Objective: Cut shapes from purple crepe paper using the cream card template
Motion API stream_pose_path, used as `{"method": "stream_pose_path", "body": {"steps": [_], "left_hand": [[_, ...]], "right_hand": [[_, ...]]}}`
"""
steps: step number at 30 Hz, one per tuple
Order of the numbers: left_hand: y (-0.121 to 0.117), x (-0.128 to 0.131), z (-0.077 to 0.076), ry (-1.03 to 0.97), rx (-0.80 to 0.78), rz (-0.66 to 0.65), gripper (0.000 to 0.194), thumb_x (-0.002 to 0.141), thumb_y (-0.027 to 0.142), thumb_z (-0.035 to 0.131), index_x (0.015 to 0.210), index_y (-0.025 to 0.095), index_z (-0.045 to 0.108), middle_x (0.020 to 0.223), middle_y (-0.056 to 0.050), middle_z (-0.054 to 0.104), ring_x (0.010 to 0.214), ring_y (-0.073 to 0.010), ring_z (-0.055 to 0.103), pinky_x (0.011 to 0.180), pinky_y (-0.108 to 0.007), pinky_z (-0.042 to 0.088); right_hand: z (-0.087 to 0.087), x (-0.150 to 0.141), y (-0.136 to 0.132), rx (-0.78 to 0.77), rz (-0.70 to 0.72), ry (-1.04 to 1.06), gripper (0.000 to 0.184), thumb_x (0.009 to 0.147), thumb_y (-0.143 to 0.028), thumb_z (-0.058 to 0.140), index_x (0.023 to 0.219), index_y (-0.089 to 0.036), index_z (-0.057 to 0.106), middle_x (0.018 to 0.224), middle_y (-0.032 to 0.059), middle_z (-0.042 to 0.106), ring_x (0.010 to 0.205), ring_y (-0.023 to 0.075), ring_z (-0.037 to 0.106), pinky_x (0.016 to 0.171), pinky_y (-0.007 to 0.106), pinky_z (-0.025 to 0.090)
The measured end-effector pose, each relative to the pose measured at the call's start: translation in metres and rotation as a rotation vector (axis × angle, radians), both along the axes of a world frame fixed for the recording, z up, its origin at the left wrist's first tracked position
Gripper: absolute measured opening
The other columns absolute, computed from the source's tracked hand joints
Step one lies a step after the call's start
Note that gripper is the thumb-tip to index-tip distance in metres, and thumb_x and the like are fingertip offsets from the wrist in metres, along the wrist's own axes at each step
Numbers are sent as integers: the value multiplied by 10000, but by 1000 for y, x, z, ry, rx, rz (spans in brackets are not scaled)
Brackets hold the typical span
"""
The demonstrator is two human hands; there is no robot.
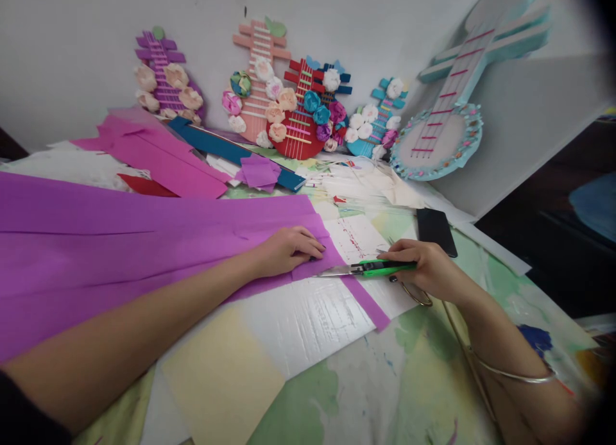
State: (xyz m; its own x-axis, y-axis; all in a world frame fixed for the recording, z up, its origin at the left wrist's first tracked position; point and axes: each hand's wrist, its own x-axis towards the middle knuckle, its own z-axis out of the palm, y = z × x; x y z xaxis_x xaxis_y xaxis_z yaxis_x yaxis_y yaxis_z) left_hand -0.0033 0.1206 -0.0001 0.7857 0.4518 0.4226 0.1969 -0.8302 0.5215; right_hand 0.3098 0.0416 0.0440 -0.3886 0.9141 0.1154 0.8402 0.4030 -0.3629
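Note:
A green and black utility knife (380, 267) is in my right hand (428, 268), its fingers closed around the handle. The blade points left and meets a wide sheet of purple crepe paper (158, 249) near its right end. Just left of the blade tip, my left hand (291, 251) presses on that paper, fingers bent and close together. A narrow purple strip (366, 304) runs from the blade toward the lower right. Below the paper lies a shiny white board (312, 323). A gold-coloured loop (419, 295) shows under my right hand; the rest of it is hidden.
Decorated toy instruments, among them a red one (297, 127), lean on the back wall. At the right stands a larger pale-blue one (436, 134). Pink paper (163, 153) is piled at the left rear. A black phone (436, 232) and a cream sheet (224, 374) lie nearby.

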Motion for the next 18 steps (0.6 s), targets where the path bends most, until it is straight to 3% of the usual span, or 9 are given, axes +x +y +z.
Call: {"method": "stream_pose_path", "body": {"steps": [18], "left_hand": [[0,1,-1,5,29,-19,298,870,63,561,1057,230,722,1102,-36,720,1072,-191,605,925,-357,487]], "right_hand": [[-1,-15,-2,-35,18,6,413,727,-105,616,1095,-254,729,1012,31,688,875,193,645,774,299,484]]}}
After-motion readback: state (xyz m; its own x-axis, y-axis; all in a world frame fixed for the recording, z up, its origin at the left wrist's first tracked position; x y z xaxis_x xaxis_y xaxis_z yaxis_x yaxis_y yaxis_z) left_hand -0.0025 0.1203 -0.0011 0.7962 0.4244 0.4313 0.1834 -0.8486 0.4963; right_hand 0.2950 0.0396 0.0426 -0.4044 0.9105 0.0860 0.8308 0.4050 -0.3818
